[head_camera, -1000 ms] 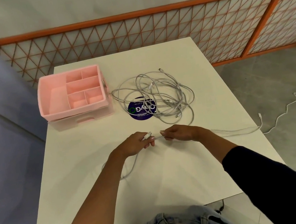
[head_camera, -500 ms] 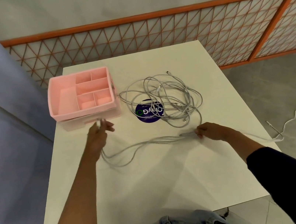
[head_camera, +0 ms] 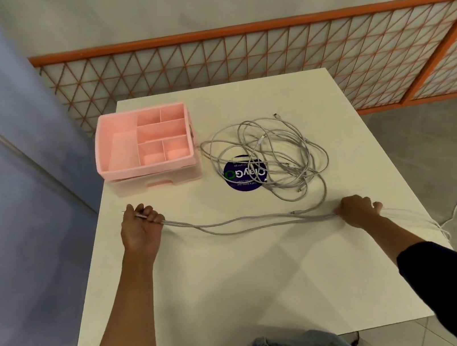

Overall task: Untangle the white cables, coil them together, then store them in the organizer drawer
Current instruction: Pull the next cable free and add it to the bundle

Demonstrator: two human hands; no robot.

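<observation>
- Upper left of centre, the pink organizer [head_camera: 120, 151] stands with its drawer [head_camera: 159, 180] closed; we have stored nothing.
- Our left hand [head_camera: 140, 231] clenches the ends of a few white cables [head_camera: 243, 219], which stretch across mid-frame.
- Right of centre, a heap [head_camera: 277, 150] lies tangled and uncoiled.
- At the right edge of the table [head_camera: 240, 290], our right hand [head_camera: 357, 210] pinches the same strands; we judge the untangling partly done.

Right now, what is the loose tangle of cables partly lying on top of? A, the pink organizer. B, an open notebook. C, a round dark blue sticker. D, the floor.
C: the tangled cables loop across the round dark blue sticker on the white table, to the right of the pink organizer and not in it.
</observation>
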